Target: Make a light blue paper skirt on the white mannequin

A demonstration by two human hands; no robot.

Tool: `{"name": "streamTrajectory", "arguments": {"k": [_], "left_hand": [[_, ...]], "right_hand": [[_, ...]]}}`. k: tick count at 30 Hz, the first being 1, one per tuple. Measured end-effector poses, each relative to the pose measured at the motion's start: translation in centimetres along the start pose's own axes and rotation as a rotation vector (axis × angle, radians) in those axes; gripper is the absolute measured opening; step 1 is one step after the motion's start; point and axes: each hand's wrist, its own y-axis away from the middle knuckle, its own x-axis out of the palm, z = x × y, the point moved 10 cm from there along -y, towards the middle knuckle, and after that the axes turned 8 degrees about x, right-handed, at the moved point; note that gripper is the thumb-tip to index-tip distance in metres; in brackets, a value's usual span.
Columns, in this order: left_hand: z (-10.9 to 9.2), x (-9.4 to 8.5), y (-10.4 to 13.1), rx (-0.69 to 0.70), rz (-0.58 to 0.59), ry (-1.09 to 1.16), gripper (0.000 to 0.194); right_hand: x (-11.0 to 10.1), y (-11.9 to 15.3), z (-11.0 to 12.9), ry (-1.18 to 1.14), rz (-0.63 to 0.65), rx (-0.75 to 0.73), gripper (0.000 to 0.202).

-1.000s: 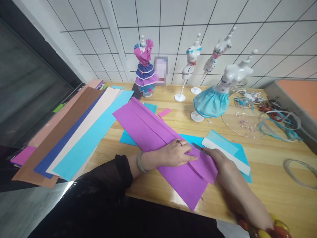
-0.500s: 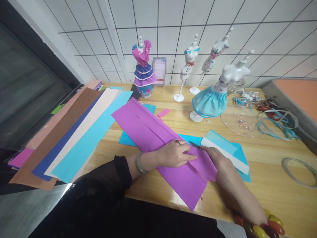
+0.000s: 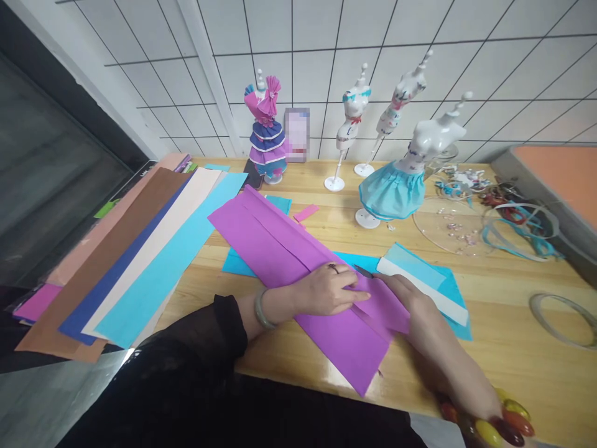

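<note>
A large purple sheet point(image 3: 270, 239) lies diagonally in front of me, with a folded strip along its far side and a slit down its length. My left hand point(image 3: 329, 289) rests on it, fingers bent and pressed down at the fold. A dark pointed blade point(image 3: 364, 272) sticks out from my right hand point(image 3: 401, 295), which is closed round the tool at the sheet's far edge; its handles are hidden. Under the purple sheet lies a blue sheet point(image 3: 237, 262), and a white strip point(image 3: 422, 292) rests on blue pieces to the right.
Fanned coloured sheets point(image 3: 158, 261) cover the left side. Dressed mannequin point(image 3: 268, 134), mannequin in a blue skirt point(image 3: 392, 190) and two others stand at the back. Ribbons point(image 3: 522, 230), a clear round plate point(image 3: 433, 233) and a ring-shaped roll point(image 3: 562, 320) lie to the right.
The view has shifted slightly. The purple flap beside my right hand has moved a little; both hands keep nearly the same places.
</note>
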Motion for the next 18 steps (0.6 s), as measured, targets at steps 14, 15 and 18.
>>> {"name": "streamTrajectory", "arguments": {"k": [14,15,18], "left_hand": [[-0.2,0.2,0.0,0.023,0.043,0.022,0.029],[-0.2,0.3,0.0,0.022,0.05,0.022,0.029],[-0.2,0.3,0.0,0.014,0.063,0.014,0.029]], "right_hand": [[0.7,0.6,-1.6,-0.016,0.035,0.075,0.055],[0.6,0.6,-1.5,-0.009,0.032,0.064,0.055],[0.6,0.6,-1.4,0.003,0.022,0.031,0.053]]}}
